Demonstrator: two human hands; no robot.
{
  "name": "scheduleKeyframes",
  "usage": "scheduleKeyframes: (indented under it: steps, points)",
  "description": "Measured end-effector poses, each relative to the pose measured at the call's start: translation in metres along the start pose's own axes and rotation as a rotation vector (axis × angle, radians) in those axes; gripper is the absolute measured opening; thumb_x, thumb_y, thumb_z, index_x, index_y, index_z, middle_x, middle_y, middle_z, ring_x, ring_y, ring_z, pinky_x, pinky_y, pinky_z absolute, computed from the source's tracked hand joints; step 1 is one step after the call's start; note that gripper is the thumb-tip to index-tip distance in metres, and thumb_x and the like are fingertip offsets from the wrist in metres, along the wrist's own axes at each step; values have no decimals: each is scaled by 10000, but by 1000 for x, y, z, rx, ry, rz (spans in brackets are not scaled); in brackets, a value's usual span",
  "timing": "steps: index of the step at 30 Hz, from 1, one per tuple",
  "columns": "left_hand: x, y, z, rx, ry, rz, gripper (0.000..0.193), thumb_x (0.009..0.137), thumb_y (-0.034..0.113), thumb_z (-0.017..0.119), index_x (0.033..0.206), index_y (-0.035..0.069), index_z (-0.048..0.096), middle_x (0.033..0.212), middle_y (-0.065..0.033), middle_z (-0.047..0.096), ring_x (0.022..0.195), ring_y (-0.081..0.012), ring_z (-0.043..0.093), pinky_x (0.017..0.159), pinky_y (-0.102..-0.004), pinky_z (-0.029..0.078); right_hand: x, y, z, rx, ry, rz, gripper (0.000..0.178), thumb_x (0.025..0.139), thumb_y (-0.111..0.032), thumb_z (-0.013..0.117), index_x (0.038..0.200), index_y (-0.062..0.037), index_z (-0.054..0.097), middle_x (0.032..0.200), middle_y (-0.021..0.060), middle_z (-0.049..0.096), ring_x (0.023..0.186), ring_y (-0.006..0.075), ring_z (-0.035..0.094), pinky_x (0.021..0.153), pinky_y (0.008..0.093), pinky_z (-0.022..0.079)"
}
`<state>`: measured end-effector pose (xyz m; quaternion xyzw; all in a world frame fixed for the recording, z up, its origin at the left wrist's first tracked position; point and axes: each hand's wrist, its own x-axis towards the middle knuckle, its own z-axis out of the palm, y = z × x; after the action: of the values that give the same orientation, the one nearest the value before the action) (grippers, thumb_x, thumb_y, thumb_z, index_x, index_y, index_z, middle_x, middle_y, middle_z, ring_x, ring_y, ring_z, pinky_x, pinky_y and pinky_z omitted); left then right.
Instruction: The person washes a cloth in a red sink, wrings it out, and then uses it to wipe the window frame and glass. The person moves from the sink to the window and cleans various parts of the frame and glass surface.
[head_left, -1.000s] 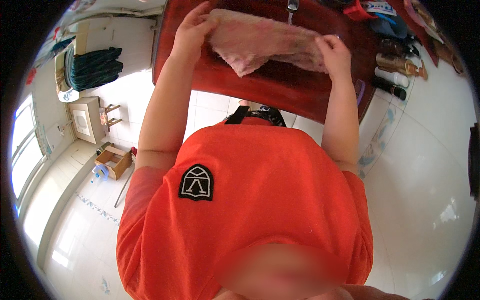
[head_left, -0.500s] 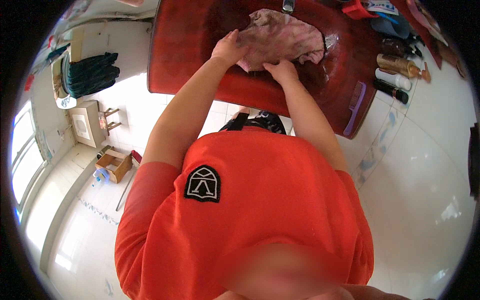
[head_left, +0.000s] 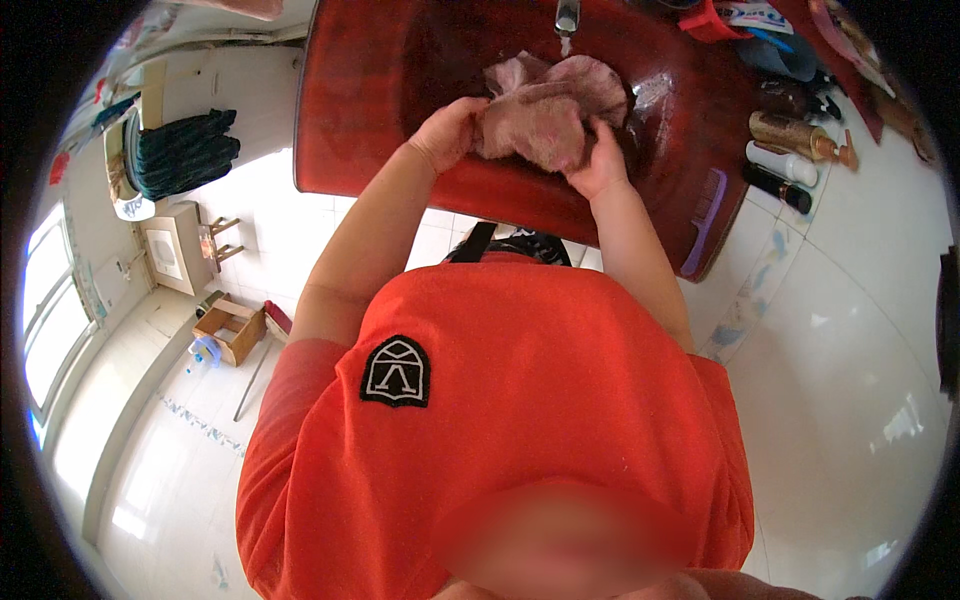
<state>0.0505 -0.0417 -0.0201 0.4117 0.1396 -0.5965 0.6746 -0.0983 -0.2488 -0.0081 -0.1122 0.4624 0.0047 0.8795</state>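
A wet, pinkish-brown cloth (head_left: 545, 125) hangs bunched and folded between my two hands over the dark red sink (head_left: 345, 130). My left hand (head_left: 447, 133) grips its left edge, fingers closed round the fabric. On the right side, my right hand (head_left: 600, 163) pinches the near corner, the thumb up against the cloth. Just beyond the cloth, water runs from the metal faucet (head_left: 567, 16) into the basin. The fingertips under the fabric are hidden.
A purple comb (head_left: 707, 215) lies on the sink's right rim. Several bottles, among them a gold pump bottle (head_left: 785, 132) and a white bottle (head_left: 780, 162), stand along the right. A red container (head_left: 708, 20) sits at the far right corner. Dark green cloth (head_left: 187, 150) hangs at left.
Both hands have drawn nearer to me with the cloth. Spread out before, the cloth is now folded over and bunched. Water running from the faucet now shows.
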Motion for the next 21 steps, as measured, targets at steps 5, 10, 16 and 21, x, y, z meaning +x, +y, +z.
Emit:
scheduleKeyframes:
  steps: [5,10,16,21]
  points:
    - [-7,-18,24,14,280,-181,447,993,375,599,1313,63,587,1259,-102,657,1191,-246,610,1022,-445,507,-19,-7,4,-262,-148,51,568,941,-320,656,1412,-52,485,1409,116,556,1276,280,541,1088,443,431]
    - [-31,10,30,244,106,92,282,950,244,666,1184,88,649,1165,-47,683,1123,-186,623,954,-384,520,-16,-37,-11,-474,-451,-321,551,863,-130,683,1378,-4,533,1312,84,622,1201,226,586,1085,369,409]
    - [-80,72,81,356,-8,455,160,935,192,684,1060,94,666,1017,10,659,985,-127,608,892,-299,482,-89,-95,45,-908,-364,-577,517,863,-118,719,1339,1,555,1223,66,648,1129,161,593,1035,314,435]
    - [-117,107,101,281,-58,804,211,925,62,651,1136,61,648,1103,-49,663,1052,-162,618,945,-319,491,-149,-138,68,-906,-310,-811,425,873,-53,695,1273,21,573,1197,80,659,1096,166,613,995,299,458]
